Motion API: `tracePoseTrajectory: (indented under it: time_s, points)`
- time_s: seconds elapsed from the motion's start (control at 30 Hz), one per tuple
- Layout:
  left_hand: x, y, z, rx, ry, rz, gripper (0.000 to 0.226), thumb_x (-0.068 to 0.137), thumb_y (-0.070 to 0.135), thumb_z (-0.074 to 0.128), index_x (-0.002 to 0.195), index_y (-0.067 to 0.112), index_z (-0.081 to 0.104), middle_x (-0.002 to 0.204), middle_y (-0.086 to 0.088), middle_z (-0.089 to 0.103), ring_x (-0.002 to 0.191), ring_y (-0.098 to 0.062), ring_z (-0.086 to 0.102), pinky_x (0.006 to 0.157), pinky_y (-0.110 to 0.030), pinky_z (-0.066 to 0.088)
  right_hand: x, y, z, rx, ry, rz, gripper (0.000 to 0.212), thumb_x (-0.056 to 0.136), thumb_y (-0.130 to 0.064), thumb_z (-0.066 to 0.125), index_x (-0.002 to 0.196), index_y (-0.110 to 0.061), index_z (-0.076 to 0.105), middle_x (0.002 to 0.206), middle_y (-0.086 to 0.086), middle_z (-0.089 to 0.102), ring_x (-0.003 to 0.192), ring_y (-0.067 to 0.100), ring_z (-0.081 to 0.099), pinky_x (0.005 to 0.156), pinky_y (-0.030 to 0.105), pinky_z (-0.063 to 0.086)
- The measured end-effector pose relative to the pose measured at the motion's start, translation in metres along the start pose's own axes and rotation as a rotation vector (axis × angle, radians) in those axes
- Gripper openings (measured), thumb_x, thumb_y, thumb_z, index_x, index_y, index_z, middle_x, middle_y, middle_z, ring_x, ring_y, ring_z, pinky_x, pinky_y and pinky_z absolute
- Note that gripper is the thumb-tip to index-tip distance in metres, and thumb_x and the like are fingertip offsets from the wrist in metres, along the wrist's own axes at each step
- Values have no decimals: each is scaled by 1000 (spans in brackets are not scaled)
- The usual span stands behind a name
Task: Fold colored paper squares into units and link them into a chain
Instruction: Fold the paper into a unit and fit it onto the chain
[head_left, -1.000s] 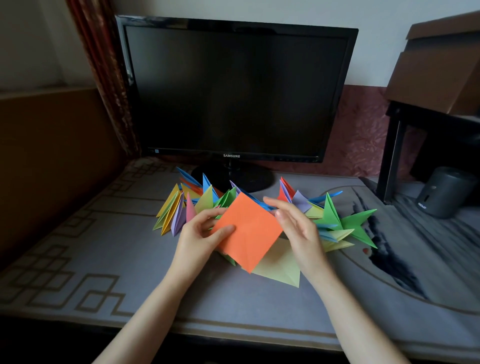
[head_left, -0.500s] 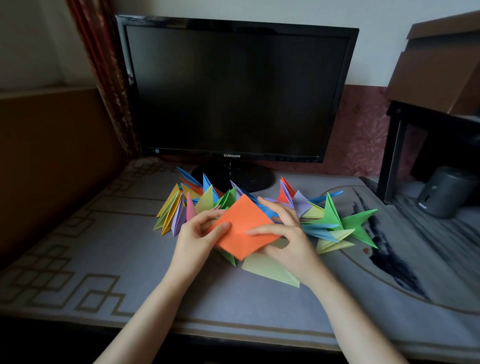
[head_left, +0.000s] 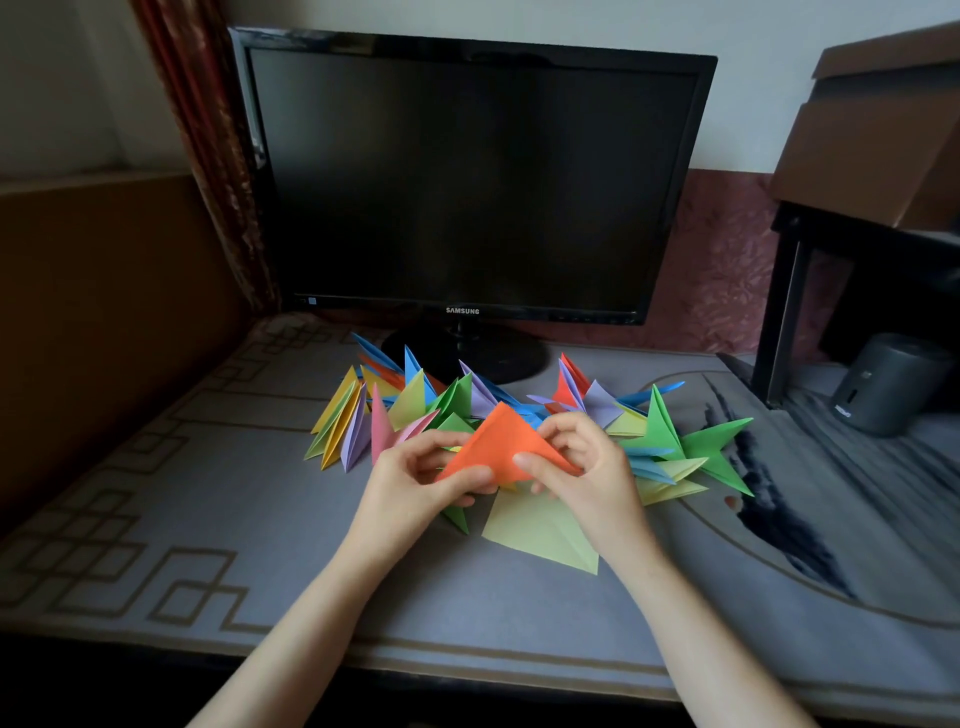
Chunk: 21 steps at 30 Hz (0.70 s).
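An orange paper (head_left: 501, 441) folded into a triangle is held above the table between both hands. My left hand (head_left: 415, 486) pinches its lower left edge, thumb on top. My right hand (head_left: 587, 467) grips its right corner, thumb across the front. Behind the hands a chain of linked folded units (head_left: 415, 400) in yellow, blue, green, purple, pink and red curves across the table, ending in green points (head_left: 711, 447) at the right. A flat light-green paper square (head_left: 540, 535) lies under my right wrist.
A black monitor (head_left: 467, 176) on a round stand (head_left: 467, 356) stands right behind the chain. A grey patterned cloth (head_left: 208, 519) covers the table. A dark cylinder (head_left: 893, 384) sits at far right under a black frame and cardboard box (head_left: 878, 135).
The orange square has been folded in half into a triangle. Both hands came closer together and lifted slightly, and my right hand shifted from the top corner to the right corner.
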<state>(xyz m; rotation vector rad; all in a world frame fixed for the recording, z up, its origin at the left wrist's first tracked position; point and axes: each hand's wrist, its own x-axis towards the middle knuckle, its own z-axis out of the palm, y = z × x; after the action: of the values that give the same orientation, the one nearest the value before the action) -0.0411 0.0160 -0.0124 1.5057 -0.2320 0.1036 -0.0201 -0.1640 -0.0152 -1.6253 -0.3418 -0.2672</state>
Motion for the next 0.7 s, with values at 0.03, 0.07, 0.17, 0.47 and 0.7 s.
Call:
tracePoseTrajectory:
  time_s: [0.03,0.07,0.17,0.47,0.7]
  points:
    - [0,-1,0,19,-2,5,25,73,10,74,97,11,66,80,-12,74,76,-24,72,67,-28,58,0,0,0,23,-2,6,27,76,2,74,88,-13,54,64,7,58,50,16,56,53,17,42]
    - [1,-3,0,22,-4,9,22,75,7,72,96,11,66,78,-12,74,75,-23,72,66,-27,58,0,-1,0,36,-1,15,31,75,3,73,91,-14,53,61,4,56,48,16,55,51,16,41]
    - [2,-4,-2,4,-8,15,23,74,9,71,95,10,66,78,-12,74,73,-19,72,64,-24,58,2,0,-1,11,-1,42,22,75,0,74,84,-14,60,53,-2,56,44,12,54,47,16,39]
    - [2,-3,-2,-16,28,36,28,67,14,72,93,6,67,81,-10,75,74,-21,72,66,-25,59,4,-1,-1,9,-2,118,13,76,-5,74,73,-7,62,58,4,62,40,14,55,39,19,33]
    - [0,-5,1,89,-3,65,20,67,17,74,86,14,70,82,-7,74,73,-19,71,67,-25,58,0,-2,0,-72,-182,168,17,74,-5,76,84,-6,63,63,-1,68,59,12,63,46,20,40]
